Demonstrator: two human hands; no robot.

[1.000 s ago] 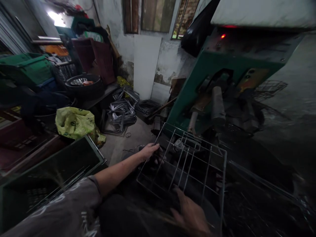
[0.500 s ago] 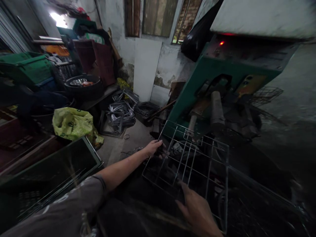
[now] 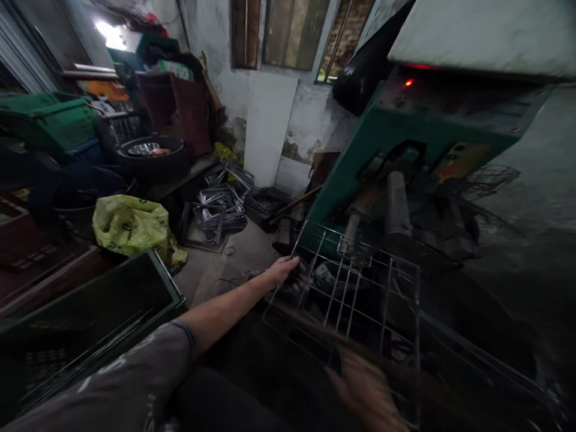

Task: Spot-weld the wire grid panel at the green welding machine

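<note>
A wire rack [image 3: 333, 289], a rectangular grid of thin metal rods, lies tilted in front of the green machine [image 3: 342, 180]. My left hand [image 3: 284, 273] is closed on the rack's left side. At the near edge, my right hand [image 3: 366, 387] is closed around the rack, its fingers partly smeared by motion. A blurred thin streak crosses just above the right hand, and I cannot make out what it is. The rack's far edge is by the machine's lower metal rod [image 3: 349, 234]. A thicker grey cylinder [image 3: 396, 204] juts out to the right of that rod.
A dark green crate [image 3: 99, 312] stands at my left, with a yellow-green bag [image 3: 130, 225] behind it. Several wire frames [image 3: 220, 207] are piled on the floor. A white board [image 3: 270, 129] leans against the wall. A red light [image 3: 408, 83] glows on the machine.
My right hand has moved slightly right and down. The blurred streak has moved up across the rack. The left hand keeps its hold, and the rack has shifted only slightly in view.
</note>
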